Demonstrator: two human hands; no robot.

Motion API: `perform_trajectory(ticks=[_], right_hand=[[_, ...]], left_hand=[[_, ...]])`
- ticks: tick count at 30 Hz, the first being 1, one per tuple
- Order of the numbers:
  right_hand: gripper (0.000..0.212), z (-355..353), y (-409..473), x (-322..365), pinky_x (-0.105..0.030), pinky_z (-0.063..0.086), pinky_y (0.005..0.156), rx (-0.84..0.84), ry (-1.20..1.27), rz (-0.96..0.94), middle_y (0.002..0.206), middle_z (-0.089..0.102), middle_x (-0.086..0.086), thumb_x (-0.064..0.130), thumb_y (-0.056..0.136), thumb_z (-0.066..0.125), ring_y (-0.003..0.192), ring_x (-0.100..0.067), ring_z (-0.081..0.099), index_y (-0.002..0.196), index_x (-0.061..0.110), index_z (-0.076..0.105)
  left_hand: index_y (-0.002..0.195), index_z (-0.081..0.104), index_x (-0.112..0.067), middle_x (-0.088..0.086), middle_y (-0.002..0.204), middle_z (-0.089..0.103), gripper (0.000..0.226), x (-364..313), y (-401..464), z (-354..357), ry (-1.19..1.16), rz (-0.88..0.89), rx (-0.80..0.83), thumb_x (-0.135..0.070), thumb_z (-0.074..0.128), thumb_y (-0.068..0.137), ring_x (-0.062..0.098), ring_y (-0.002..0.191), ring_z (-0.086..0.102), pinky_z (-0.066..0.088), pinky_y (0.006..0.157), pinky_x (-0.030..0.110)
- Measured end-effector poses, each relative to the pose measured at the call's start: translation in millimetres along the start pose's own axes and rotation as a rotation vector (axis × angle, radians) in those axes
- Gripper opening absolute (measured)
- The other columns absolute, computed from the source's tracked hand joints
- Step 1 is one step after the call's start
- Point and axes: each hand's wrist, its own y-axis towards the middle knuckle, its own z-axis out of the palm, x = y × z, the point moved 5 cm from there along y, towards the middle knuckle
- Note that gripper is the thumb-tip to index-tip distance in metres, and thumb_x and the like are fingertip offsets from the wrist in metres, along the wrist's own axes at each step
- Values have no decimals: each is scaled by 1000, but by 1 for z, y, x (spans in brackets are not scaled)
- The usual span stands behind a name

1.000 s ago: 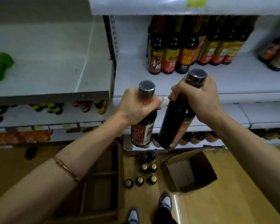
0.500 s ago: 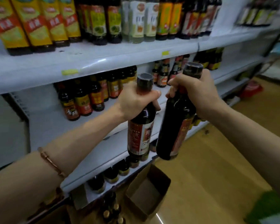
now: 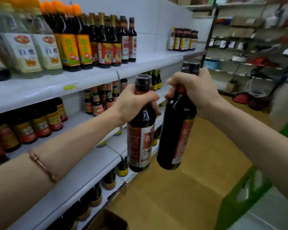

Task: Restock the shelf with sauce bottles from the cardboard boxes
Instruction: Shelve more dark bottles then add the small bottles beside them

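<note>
Head view: two dark red-labelled sauce bottles (image 3: 140,130), black-capped, upright

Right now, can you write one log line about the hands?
left hand: grips sauce bottle neck | right hand: grips second sauce bottle neck | both beside shelf, unplaced

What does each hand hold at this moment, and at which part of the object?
Left hand grips a dark glass sauce bottle with a red-and-white label around its neck. Right hand grips a second dark glass sauce bottle likewise around its neck.
</note>
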Motion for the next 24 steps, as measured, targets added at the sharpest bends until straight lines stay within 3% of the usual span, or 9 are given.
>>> perform_trajectory(ticks=[11,14,18,24], right_hand=[[28,-115,92,-41,-33,50,63,-74,-9,-11,51,59,-9,1,79,61,55,-26,59,52,7,58],[25,-130,128,-54,-37,51,67,-56,1,-6,51,60,-8,2,79,61,60,-29,60,54,6,58],[26,-140,190,-67,-38,51,66,-21,-13,-26,50,60,-8,2,79,60,62,-31,59,53,4,58],[25,-155,294,-84,-38,51,67,9,-11,-61,51,61,-8,2,81,59,63,-30,58,55,4,58]], left_hand=[[54,64,-1,22,67,68,26,13,128,75,-9,-12,70,-17,58,73,33,70,67,54,83,41],[57,63,2,22,68,69,26,22,167,78,15,-15,89,-18,57,73,29,68,68,54,80,36],[55,64,-1,20,69,69,25,39,230,72,15,-21,73,-18,57,71,30,70,67,53,84,40],[63,60,7,24,69,66,24,63,340,54,-23,26,46,-15,57,74,28,62,66,56,71,33]])
